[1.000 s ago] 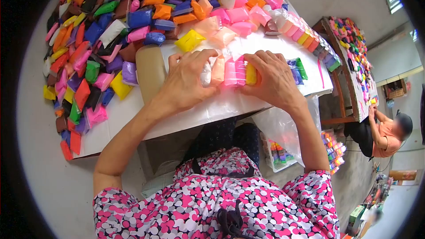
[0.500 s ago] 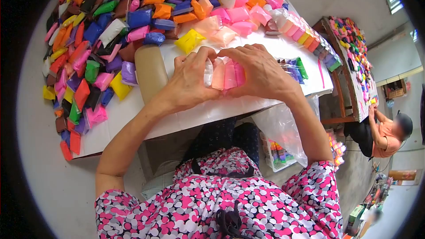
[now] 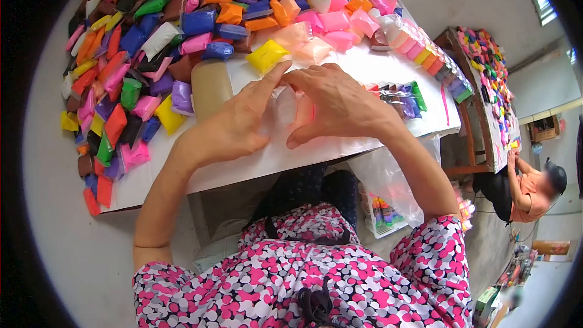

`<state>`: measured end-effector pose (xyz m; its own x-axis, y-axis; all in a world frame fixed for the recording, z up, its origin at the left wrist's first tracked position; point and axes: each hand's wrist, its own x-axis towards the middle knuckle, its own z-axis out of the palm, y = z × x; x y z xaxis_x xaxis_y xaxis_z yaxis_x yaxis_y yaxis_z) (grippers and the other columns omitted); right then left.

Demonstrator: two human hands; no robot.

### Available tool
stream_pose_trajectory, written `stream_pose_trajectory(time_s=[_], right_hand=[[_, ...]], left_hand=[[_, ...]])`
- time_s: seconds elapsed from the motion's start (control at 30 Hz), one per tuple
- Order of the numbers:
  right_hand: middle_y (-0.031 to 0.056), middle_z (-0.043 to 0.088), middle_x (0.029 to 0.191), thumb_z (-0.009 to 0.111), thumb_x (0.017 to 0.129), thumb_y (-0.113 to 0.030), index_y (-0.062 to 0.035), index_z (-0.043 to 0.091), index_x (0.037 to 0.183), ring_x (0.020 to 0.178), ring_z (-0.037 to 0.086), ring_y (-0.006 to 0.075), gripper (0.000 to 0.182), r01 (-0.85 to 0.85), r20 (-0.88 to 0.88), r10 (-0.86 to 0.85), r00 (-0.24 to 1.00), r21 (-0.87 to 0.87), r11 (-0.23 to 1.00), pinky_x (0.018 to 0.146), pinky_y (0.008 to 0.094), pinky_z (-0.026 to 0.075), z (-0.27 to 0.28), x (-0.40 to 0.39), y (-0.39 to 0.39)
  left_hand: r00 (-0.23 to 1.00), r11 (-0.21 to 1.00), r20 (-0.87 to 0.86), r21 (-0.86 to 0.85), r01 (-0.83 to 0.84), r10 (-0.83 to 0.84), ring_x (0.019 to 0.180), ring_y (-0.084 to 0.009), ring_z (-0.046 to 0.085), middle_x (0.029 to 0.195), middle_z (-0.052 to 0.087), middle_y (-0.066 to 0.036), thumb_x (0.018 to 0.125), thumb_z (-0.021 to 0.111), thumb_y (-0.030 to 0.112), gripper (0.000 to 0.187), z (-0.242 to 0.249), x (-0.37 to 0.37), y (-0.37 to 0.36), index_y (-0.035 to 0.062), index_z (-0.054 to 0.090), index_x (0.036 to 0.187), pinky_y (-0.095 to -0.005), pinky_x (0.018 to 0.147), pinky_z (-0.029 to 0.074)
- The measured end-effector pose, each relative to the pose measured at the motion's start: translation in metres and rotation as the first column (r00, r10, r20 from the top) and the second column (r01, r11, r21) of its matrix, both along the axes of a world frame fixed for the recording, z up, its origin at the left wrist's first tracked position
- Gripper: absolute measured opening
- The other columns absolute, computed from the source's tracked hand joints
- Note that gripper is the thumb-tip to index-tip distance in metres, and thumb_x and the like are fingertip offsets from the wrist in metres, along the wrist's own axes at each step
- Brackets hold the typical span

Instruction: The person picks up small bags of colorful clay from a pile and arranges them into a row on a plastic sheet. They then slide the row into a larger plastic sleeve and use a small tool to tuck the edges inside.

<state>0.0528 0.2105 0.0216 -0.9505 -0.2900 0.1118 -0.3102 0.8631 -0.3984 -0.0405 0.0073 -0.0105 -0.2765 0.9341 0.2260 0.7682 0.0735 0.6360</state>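
Observation:
My left hand [image 3: 243,118] is open over the white table [image 3: 261,159], its fingers apart at the left end of a short row of white and pale pink packets [image 3: 286,106]. My right hand [image 3: 337,100] arches over the right part of that row, thumb and fingers apart, and hides much of it. The fingertips of both hands nearly meet above the packets. A beige cylinder [image 3: 211,88] lies left of my left hand. A yellow packet [image 3: 266,56] lies beyond my fingers. Right of my right hand is a clear-wrapped group of dark and green packets [image 3: 408,101].
A large heap of coloured packets [image 3: 198,22] covers the table's left and far side. A long wrapped row of packets [image 3: 425,54] is at the right. A plastic bag [image 3: 395,176] hangs off the front edge above a white basket [image 3: 384,218]. Another person [image 3: 527,191] sits at a second table.
My left hand has opened and moved left and down from the packets. My right hand has shifted left over them, covering the brighter pink ones. The view has shifted slightly.

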Motion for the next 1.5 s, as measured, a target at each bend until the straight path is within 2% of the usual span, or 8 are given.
stream_pose_trajectory(time_s=[0.1, 0.4, 0.6, 0.7, 0.97, 1.07, 1.2, 1.5], right_hand=[[0.0181, 0.064, 0.112, 0.079, 0.062, -0.037, -0.0018, 0.057, 0.123, 0.11, 0.057, 0.0338, 0.074, 0.018, 0.127, -0.016, 0.992, -0.016, 1.0, 0.1, 0.041, 0.039, 0.009, -0.002, -0.005], [0.0157, 0.064, 0.114, 0.077, 0.064, -0.034, -0.0059, 0.06, 0.12, 0.109, 0.057, 0.032, 0.065, -0.064, 0.184, 0.064, 0.981, -0.005, 0.998, 0.099, 0.041, 0.041, 0.009, -0.003, -0.005], [0.014, 0.065, 0.111, 0.075, 0.065, -0.031, -0.0062, 0.061, 0.117, 0.107, 0.059, 0.0323, 0.06, -0.134, 0.215, 0.125, 0.969, 0.026, 0.991, 0.097, 0.0418, 0.042, 0.011, -0.009, -0.006], [0.0168, 0.067, 0.105, 0.075, 0.063, -0.031, -0.004, 0.062, 0.113, 0.105, 0.061, 0.0325, 0.058, -0.162, 0.162, 0.159, 0.974, 0.004, 0.987, 0.092, 0.0429, 0.046, 0.005, -0.01, -0.005], [0.0175, 0.064, 0.113, 0.077, 0.064, -0.032, -0.0027, 0.062, 0.115, 0.111, 0.059, 0.0324, 0.06, -0.188, 0.212, 0.181, 0.96, 0.015, 0.982, 0.096, 0.0402, 0.045, 0.002, -0.014, -0.004], [0.0174, 0.066, 0.109, 0.076, 0.071, -0.033, -0.0024, 0.062, 0.119, 0.107, 0.062, 0.0308, 0.059, -0.204, 0.369, 0.215, 0.904, -0.068, 0.977, 0.093, 0.0381, 0.048, 0.019, -0.021, 0.003], [0.0165, 0.069, 0.099, 0.068, 0.085, -0.027, -0.0015, 0.065, 0.115, 0.093, 0.067, 0.0266, 0.039, -0.086, 0.279, 0.189, 0.941, -0.343, 0.935, 0.083, 0.0361, 0.052, 0.016, -0.031, 0.011], [0.0142, 0.068, 0.104, 0.056, 0.095, -0.016, -0.0004, 0.064, 0.109, 0.096, 0.064, 0.0251, 0.022, -0.043, 0.239, 0.088, 0.967, -0.187, 0.981, 0.084, 0.0375, 0.049, 0.004, -0.028, -0.008]], left_hand=[[0.995, 0.999, 0.097, -0.044, -0.014, 0.018, 0.129, -0.0352, 0.048, 0.146, 0.04, -0.022, 0.072, 0.06, -0.003, 0.089, -0.003, -0.012, -0.004, 0.001, 0.02, 0.151, -0.0386, 0.113, 0.034], [0.982, 0.973, -0.084, 0.175, -0.151, 0.168, 0.104, -0.0425, 0.055, 0.109, 0.057, -0.023, 0.077, 0.055, -0.005, 0.038, -0.009, -0.007, 0.009, -0.0038, 0.051, 0.114, -0.0458, 0.089, 0.045], [0.971, 0.972, -0.14, 0.159, -0.173, 0.196, 0.102, -0.0373, 0.061, 0.12, 0.06, -0.02, 0.078, 0.065, -0.002, 0.023, -0.012, -0.008, 0.009, -0.0048, 0.061, 0.1, -0.0384, 0.088, 0.049], [0.978, 0.955, -0.058, 0.236, -0.18, 0.199, 0.088, -0.04, 0.057, 0.09, 0.055, -0.019, 0.077, 0.059, -0.002, 0.009, -0.014, -0.007, 0.011, -0.0056, 0.054, 0.083, -0.0443, 0.077, 0.046], [0.957, 0.949, -0.073, 0.171, -0.264, 0.279, 0.087, -0.0393, 0.059, 0.09, 0.058, -0.02, 0.076, 0.06, -0.003, 0.01, -0.014, -0.005, 0.014, -0.0062, 0.055, 0.084, -0.044, 0.075, 0.046], [0.957, 0.948, -0.092, 0.19, -0.256, 0.276, 0.081, -0.0377, 0.058, 0.085, 0.056, -0.02, 0.075, 0.06, -0.002, 0.015, -0.02, -0.008, 0.014, -0.0058, 0.055, 0.088, -0.0432, 0.071, 0.045], [0.95, 0.939, -0.081, 0.198, -0.28, 0.3, 0.077, -0.0353, 0.058, 0.084, 0.055, -0.02, 0.074, 0.06, -0.003, 0.021, -0.021, -0.008, 0.015, -0.0056, 0.056, 0.094, -0.0413, 0.067, 0.045], [0.944, 0.938, -0.045, 0.14, -0.318, 0.327, 0.09, -0.041, 0.059, 0.09, 0.059, -0.022, 0.071, 0.056, -0.004, 0.016, -0.013, -0.003, 0.017, -0.0057, 0.058, 0.087, -0.0468, 0.08, 0.047]])
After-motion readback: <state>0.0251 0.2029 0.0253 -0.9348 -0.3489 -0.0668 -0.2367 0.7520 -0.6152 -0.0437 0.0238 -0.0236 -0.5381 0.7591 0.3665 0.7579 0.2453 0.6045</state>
